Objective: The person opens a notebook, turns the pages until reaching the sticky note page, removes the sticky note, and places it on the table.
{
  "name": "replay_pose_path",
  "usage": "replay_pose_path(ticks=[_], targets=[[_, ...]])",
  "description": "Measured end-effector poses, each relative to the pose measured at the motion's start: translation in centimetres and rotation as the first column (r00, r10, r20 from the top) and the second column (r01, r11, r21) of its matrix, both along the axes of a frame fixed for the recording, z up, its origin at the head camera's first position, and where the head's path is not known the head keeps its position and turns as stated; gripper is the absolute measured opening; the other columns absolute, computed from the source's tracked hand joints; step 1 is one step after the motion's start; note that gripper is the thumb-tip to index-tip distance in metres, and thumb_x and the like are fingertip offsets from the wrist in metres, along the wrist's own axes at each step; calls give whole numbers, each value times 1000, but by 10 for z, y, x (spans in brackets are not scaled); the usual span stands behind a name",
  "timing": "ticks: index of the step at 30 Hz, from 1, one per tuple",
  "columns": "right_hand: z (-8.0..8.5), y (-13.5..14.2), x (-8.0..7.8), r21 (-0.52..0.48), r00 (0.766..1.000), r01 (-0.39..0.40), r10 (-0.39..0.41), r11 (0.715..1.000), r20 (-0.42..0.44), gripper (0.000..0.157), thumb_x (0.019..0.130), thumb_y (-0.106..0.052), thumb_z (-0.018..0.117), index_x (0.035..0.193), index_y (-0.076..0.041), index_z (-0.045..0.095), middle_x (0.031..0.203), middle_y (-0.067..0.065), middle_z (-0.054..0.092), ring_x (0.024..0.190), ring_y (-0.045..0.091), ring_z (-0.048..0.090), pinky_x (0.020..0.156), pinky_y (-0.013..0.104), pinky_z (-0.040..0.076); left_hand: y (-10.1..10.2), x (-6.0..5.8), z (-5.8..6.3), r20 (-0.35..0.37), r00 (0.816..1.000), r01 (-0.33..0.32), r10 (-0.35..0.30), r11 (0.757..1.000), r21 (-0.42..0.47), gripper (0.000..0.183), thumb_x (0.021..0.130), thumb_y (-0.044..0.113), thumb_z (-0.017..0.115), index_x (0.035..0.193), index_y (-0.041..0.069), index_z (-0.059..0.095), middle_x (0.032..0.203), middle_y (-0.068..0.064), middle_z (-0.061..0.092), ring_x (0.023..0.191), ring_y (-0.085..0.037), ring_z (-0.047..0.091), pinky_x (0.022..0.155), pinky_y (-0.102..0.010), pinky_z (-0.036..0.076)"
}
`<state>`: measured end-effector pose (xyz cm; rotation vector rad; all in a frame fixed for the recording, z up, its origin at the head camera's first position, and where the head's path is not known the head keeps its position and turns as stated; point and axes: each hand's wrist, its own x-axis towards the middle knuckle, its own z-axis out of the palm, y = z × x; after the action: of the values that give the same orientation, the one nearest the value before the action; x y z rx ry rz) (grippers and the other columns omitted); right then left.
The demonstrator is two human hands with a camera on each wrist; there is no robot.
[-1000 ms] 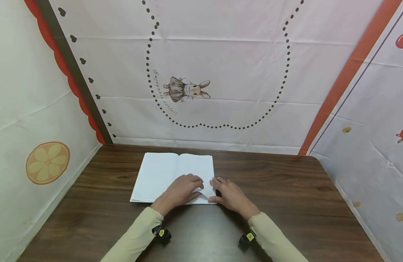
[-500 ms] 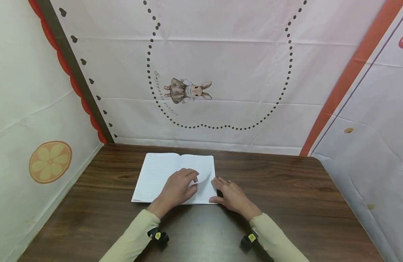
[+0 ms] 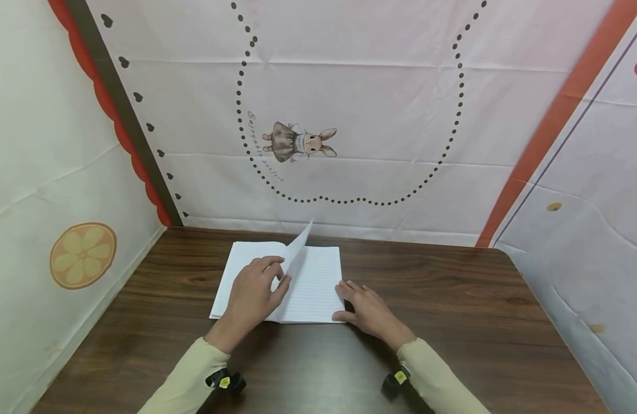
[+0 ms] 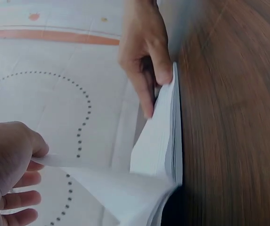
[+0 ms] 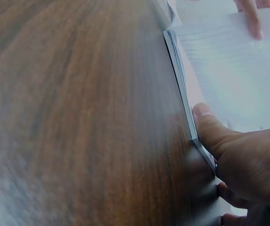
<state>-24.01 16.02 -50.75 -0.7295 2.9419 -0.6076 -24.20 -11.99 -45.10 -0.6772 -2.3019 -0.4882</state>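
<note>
An open lined notebook point(image 3: 315, 290) lies on the table, its white pages spread to both sides of the fold. My left hand point(image 3: 252, 292) pinches a single page point(image 3: 299, 244) between thumb and fingers, over the left half of the notebook. That page stands raised and slanted from the fold; in the left wrist view the lifted sheet point(image 4: 111, 183) stretches from my thumb to the binding. At the right edge of the notebook rests my right hand point(image 3: 367, 310), its thumb point(image 5: 203, 113) on the near corner and its fingertips on the page margin.
The dark wood table point(image 3: 442, 322) extends well to the right of the notebook and toward me. A white printed cloth point(image 3: 380, 115) hangs behind the table, with more cloth at both sides. Each sleeve carries a small black wrist camera point(image 3: 226, 382).
My left hand has moved left, lifting the page's near right corner and swinging the sheet up toward the fold. My right hand has stayed at the notebook's right edge.
</note>
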Motion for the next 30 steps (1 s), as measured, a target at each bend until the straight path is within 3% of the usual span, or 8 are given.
replay_pose_path(ticks=[6,12,20,25,28,30], targets=[[0,1,0,5,1000,11,-11,1000,3,75,93,-49,69,150,-4,50,157,13,46,149,33,38,119,58,30,-24,2,-4,-6,997,-74,74,997,21,20,85,16,77,73,5,66,107,-14,74,89,-33,70,64,-42,57],[-1,2,-1,-1,1000,16,-16,1000,4,75,93,-48,70,150,-4,50,158,13,45,149,32,37,119,58,29,-46,4,-11,25,990,-141,140,990,18,23,85,13,73,68,6,60,108,-18,73,92,-38,69,63,-46,56],[0,1,-1,5,1000,-7,7,1000,-10,74,94,-47,68,150,-3,50,157,14,45,149,33,38,119,58,30,-76,6,-24,149,967,-201,206,978,-46,20,86,14,72,70,5,63,114,-22,71,99,-40,67,70,-51,57],[-1,0,-3,-8,1000,-11,11,1000,-17,73,94,-46,68,150,-3,50,157,15,46,148,34,38,119,58,31,-92,7,-34,254,938,-229,235,972,-55,20,87,15,70,73,2,65,117,-25,70,102,-44,66,76,-53,54],[-1,0,-4,-13,1000,-11,10,1000,-21,73,94,-46,69,149,-2,51,156,15,46,148,34,39,118,58,31,-97,7,-39,325,910,-248,256,966,-69,21,88,17,69,81,-3,70,120,-25,69,106,-45,64,82,-55,53],[-1,0,-4,-18,1000,-12,12,1000,-23,73,94,-46,69,149,-2,51,156,16,46,148,34,39,118,59,31,-100,6,-42,361,891,-264,275,961,-81,22,89,18,69,79,-1,69,120,-25,69,109,-46,64,84,-57,53]])
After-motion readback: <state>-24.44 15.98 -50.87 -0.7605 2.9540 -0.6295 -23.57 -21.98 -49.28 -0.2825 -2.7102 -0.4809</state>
